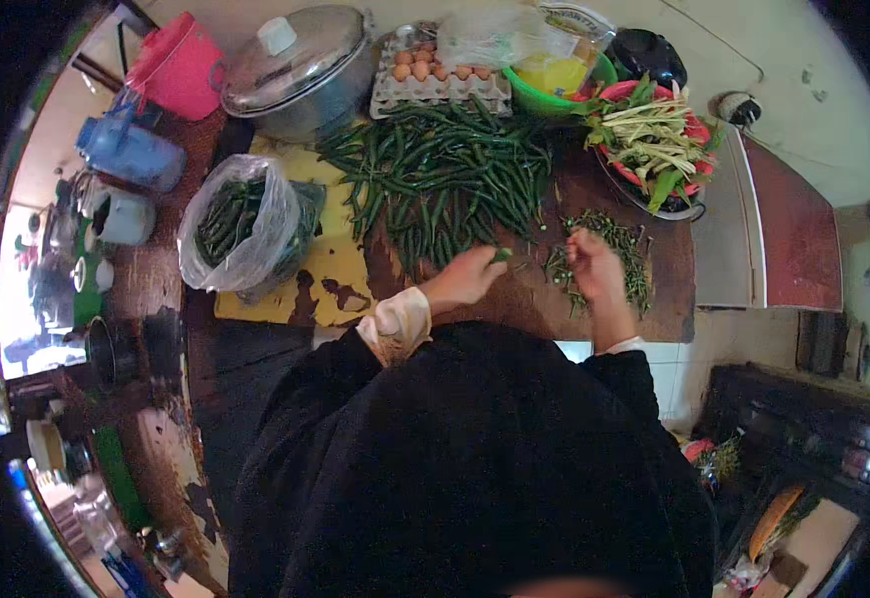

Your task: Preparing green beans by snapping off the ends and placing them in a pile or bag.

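Observation:
A large heap of long green chili peppers [450,172] lies on the brown wooden tabletop before me. At the heap's lower right edge, my left hand [465,278] is closed around a green chili pepper [503,256], whose end shows past the thumb and fingers. My right hand [596,267] is a short way to the right, fingers curled and fingertips pinched together. Whether anything is between those fingertips cannot be made out. Under and around that hand is a pile of cut green stem ends [629,261]. A few small green bits lie between the two piles.
To the left, a clear plastic bag [195,263] of green peppers stands on a yellow sheet [334,247]. Along the back are a lidded metal pot [307,82], an egg tray [435,93], a green bowl [528,93] and a red colander [614,91] with leafy stalks.

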Tool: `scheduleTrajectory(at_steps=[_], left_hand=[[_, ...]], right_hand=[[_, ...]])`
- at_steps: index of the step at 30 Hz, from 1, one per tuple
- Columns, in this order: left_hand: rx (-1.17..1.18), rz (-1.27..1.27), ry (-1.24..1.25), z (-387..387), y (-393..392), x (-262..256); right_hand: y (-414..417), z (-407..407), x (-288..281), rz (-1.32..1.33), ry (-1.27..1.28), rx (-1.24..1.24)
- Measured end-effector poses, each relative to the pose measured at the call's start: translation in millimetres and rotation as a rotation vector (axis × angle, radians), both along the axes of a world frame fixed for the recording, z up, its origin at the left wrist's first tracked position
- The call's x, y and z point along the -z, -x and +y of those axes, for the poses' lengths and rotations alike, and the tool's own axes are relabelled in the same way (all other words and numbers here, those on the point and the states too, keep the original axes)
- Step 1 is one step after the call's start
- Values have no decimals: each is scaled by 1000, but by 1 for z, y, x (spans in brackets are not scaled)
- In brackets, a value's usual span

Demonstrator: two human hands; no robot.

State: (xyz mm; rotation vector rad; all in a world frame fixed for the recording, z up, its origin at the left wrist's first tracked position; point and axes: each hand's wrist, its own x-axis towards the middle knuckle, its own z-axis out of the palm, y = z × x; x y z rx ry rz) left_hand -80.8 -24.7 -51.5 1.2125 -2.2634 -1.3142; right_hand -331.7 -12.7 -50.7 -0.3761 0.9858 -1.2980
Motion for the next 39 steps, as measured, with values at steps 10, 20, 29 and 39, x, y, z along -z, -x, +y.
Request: scheduleTrajectory(at_steps=[10,20,29,39], left_hand=[[-779,-236,555,-15,-205,-117],[-873,-708,863,-35,-236,-127],[-141,105,473,-15,-69,-54],[84,328,126,-2,-25,-42]], right_hand=[[-54,-43,46,1623,380,-497],[-99,-61,84,1764,366,-515],[-122,-24,-46,1255,386,-377],[-96,29,-44,303,-40,-170]])
